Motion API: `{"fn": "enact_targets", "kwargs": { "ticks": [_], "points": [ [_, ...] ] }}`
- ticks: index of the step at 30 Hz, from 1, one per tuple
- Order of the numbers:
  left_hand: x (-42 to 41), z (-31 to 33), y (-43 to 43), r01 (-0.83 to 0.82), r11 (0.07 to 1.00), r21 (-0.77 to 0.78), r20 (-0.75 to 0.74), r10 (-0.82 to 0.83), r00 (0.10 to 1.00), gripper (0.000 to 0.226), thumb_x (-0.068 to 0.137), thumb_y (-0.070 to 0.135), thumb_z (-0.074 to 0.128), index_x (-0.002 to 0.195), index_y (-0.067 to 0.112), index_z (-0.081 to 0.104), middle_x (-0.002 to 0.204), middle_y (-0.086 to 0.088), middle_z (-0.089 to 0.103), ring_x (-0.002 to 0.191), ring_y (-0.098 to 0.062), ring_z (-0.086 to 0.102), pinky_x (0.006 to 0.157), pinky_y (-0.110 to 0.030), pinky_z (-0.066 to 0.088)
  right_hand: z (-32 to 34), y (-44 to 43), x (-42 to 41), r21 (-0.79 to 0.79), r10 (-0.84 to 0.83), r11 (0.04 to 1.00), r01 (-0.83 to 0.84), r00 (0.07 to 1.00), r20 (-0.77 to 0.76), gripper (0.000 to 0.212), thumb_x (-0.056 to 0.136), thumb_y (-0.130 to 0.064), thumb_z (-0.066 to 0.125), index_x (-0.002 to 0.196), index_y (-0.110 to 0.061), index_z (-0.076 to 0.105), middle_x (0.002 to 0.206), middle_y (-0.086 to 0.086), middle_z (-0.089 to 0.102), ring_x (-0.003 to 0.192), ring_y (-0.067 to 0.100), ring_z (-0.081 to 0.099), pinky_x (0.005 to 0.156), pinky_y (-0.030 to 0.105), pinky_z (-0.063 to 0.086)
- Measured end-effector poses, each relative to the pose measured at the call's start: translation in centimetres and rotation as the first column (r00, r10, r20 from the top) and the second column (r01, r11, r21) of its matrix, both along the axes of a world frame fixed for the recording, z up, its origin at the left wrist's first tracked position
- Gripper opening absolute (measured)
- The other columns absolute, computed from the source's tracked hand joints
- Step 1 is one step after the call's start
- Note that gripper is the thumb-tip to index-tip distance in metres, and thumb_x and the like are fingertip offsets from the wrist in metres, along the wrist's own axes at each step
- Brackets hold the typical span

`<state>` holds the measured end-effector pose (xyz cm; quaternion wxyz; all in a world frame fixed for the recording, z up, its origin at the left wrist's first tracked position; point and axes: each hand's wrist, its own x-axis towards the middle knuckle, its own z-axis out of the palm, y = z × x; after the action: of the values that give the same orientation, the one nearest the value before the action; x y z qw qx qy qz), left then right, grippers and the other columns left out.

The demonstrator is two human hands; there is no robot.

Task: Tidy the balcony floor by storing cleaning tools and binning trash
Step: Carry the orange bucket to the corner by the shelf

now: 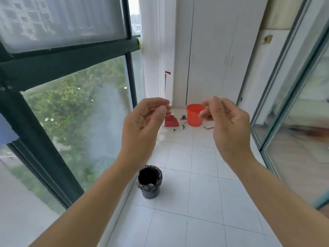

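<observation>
The white tiled balcony floor (195, 202) runs from the camera to a tall white cupboard (213, 59) at the far end. It has a dark-framed window (71, 113) along its left side and a sliding glass door (293, 122) along its right. Both forearms reach forward at chest height. The left hand (144, 125) and the right hand (226, 122) are raised well apart, palms turned inward, with loosely curled fingers and nothing visible in either. A dark round bin with a black liner bag (150, 182) stands upright on the floor near the window, below the left wrist. At the far end an orange plastic bucket (195, 115) stands upright in front of the cupboard. A red dustpan (170, 121) lies just left of the bucket, under a thin red-topped handle (166, 82) standing against the wall. A small flat white box (208, 126) lies right of the bucket. Green-and-white scraps of litter (179, 128) and a small purple item (183, 117) lie between the dustpan and the bucket
</observation>
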<state>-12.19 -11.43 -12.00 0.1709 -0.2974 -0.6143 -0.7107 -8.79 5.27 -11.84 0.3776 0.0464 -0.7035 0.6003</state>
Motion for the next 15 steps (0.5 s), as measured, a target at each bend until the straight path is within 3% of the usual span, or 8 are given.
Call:
{"fn": "enact_targets", "kwargs": {
  "ticks": [2,7,15],
  "points": [
    [-1.5,0.0,2.2,0.050,0.998,0.030,-0.010,-0.050,0.999,0.011,0.089,0.018,0.057,0.094,0.021,0.066,0.084,0.006,0.071,0.085,-0.015,0.068,0.077,-0.020,0.052,0.0,2.2,-0.7,-0.015,-0.024,1.000,0.024,1.000,-0.010,0.026,0.097,-0.031,0.047,0.087,-0.016,0.066,0.069,0.006,0.066,0.072,0.019,0.063,0.072,0.029,0.053],
    [-5.1,-0.1,8.2,0.082,0.996,0.032,-0.004,-0.082,0.997,0.013,0.091,0.014,0.052,0.097,0.016,0.064,0.085,0.005,0.070,0.086,-0.017,0.067,0.071,-0.017,0.052,-0.1,8.5,-3.1,-0.030,-0.052,0.998,0.051,0.997,-0.051,0.027,0.098,-0.031,0.042,0.091,-0.017,0.064,0.071,0.004,0.065,0.074,0.009,0.064,0.066,0.017,0.052],
    [-10.4,0.4,18.0,0.041,0.999,-0.028,-0.025,-0.042,0.999,0.012,0.091,0.018,0.054,0.098,0.018,0.064,0.088,0.005,0.070,0.090,-0.019,0.067,0.084,-0.030,0.054,0.5,18.0,-9.0,0.000,-0.067,0.998,0.067,0.997,-0.030,0.028,0.099,-0.031,0.041,0.094,-0.014,0.064,0.071,0.001,0.064,0.077,0.013,0.064,0.072,0.022,0.053]
  ]
}}
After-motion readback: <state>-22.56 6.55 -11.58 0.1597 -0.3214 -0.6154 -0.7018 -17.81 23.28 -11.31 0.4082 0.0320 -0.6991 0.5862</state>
